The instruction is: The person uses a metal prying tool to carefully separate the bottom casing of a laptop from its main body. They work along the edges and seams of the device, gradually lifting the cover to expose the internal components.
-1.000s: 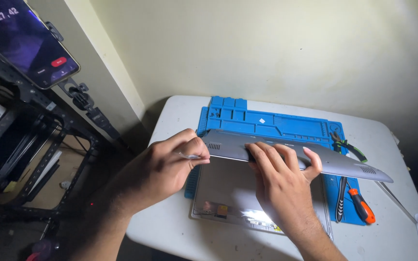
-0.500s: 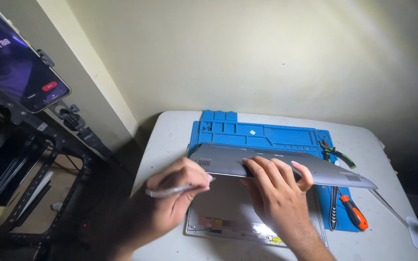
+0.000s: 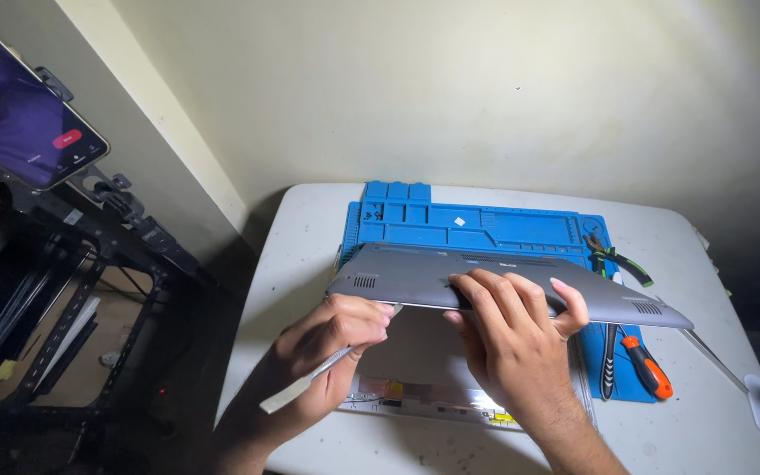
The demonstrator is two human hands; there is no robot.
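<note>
The right hand [image 3: 512, 339] came in from the lower right, forearm angled up toward the middle of the white surface [image 3: 310, 237]. Its fingers [image 3: 503, 295] lay spread over the top of a grey laptop bottom cover [image 3: 415, 273] while the thumb curled under the near edge, so the hand was grasping the cover and holding that edge lifted. The cover was tilted, its far edge low over the blue repair mat [image 3: 485, 224] and its near edge raised above the open laptop body [image 3: 415, 378], which lay flat on the surface just in front of the mat.

The left hand [image 3: 332, 347] reached in from the lower left, wrist bent and knuckles turned upward, fingers clenched around a thin pale pry tool [image 3: 305, 383]. The tool's upper end pointed at the gap beneath the cover's near left edge, right beside the right thumb; whether the tip touched the cover could not be told. Its lower end stuck out below the palm.

On the right part of the mat lay an orange-handled screwdriver [image 3: 648, 369] beside a dark tool, with green-handled pliers [image 3: 622, 262] farther back. At the upper left a phone [image 3: 19, 123] sat in a holder on a dark stand.
</note>
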